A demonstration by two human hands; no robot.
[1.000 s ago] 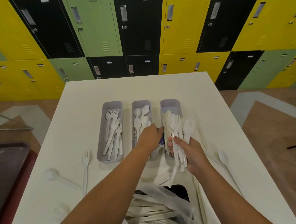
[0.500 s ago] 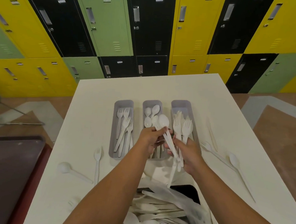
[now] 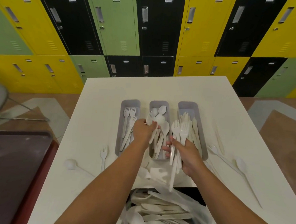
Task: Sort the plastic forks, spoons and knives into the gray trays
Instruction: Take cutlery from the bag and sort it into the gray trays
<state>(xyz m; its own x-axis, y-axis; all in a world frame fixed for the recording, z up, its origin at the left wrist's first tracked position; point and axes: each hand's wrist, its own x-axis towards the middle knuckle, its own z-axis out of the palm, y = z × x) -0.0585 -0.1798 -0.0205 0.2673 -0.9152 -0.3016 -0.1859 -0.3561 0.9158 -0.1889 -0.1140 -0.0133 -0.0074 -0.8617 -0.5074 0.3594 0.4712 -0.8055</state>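
Left hand (image 3: 143,131) over the middle gray tray (image 3: 159,104), fingers curled round a white spoon (image 3: 154,127), right hand (image 3: 187,153) at its 4 o'clock, fingers clamped on a bundle of forks (image 3: 180,131), left tray (image 3: 131,102) holding forks, right tray (image 3: 188,105) holding knives, loose cutlery on the white table (image 3: 162,88), bag of cutlery (image 3: 163,215) at 6 o'clock.

At centre frame three gray trays (image 3: 189,105) sit on the white table (image 3: 95,108); the left hand (image 3: 143,132) pinches a spoon (image 3: 156,125) over the middle one, while the right hand (image 3: 188,153) grips a bunch of forks (image 3: 180,131); bag (image 3: 187,200) of cutlery at bottom
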